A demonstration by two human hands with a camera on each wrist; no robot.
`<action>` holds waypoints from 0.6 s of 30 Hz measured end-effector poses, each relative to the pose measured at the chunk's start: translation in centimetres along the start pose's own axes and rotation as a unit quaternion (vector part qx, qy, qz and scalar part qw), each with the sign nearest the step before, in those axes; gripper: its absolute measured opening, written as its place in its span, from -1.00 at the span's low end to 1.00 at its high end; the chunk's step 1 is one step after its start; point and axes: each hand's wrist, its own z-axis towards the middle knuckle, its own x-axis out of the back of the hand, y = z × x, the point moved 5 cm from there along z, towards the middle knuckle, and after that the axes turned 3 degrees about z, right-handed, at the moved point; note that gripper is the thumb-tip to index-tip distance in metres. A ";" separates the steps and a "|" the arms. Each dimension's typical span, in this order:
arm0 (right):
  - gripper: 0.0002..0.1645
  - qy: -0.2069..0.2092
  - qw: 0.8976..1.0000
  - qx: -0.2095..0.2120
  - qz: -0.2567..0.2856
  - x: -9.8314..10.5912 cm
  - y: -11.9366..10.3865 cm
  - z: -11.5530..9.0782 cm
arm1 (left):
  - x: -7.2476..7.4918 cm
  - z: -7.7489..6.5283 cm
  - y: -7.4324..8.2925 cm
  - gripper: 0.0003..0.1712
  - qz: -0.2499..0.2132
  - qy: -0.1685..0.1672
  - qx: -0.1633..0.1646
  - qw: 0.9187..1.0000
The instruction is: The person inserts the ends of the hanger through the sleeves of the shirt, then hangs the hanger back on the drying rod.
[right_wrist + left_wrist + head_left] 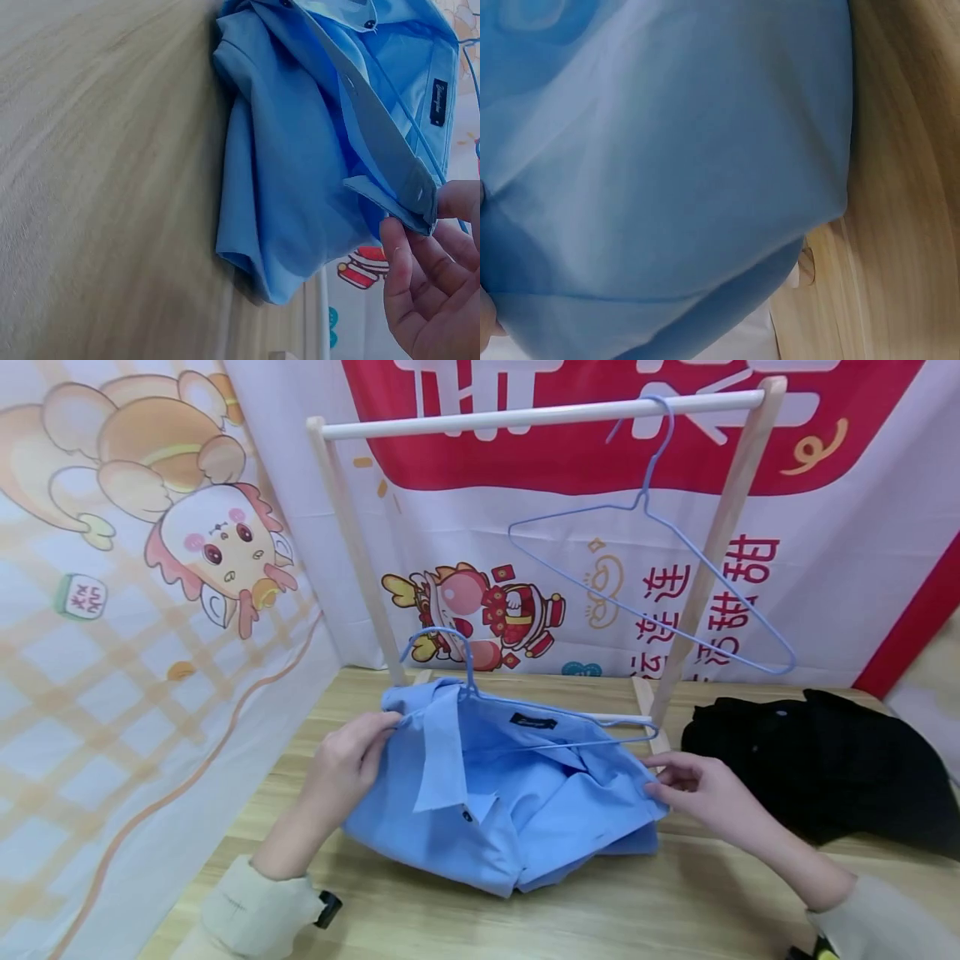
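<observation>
1 shirt (510, 802), prob. 1 blk garment (810, 768)

Staged cloth-backed setup: table (390, 918) w/ clothes rack (525, 417) & cartoon bkdrop (450, 518)

Reads "连连" (665, 589) and "甜甜" (753, 552) in dark red on the white backdrop (450, 518). On the red panel (585, 464) above, shows large white characters (495, 397), cut off by the top edge. On the black label (533, 721) inside the blue shirt (450, 843), bears pale script too blurred to read. On the printed tile (81, 597), carries small characters, unclear.

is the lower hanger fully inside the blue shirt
Partly: one end of the lower hanger sticks out past the shirt; the other is hidden.
</observation>
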 end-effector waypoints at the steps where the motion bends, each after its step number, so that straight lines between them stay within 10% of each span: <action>1: -0.61 0.005 1.000 0.003 -0.004 0.3 -0.1 -0.1 | -0.1 0.1 0.1 -0.56 -0.003 0.001 -0.002 1.000; 18: -0.58 0.060 0.997 0.028 -0.041 4.5 -0.1 -0.7 | -0.6 0.3 0.8 -0.56 0.006 -0.002 -0.017 1.000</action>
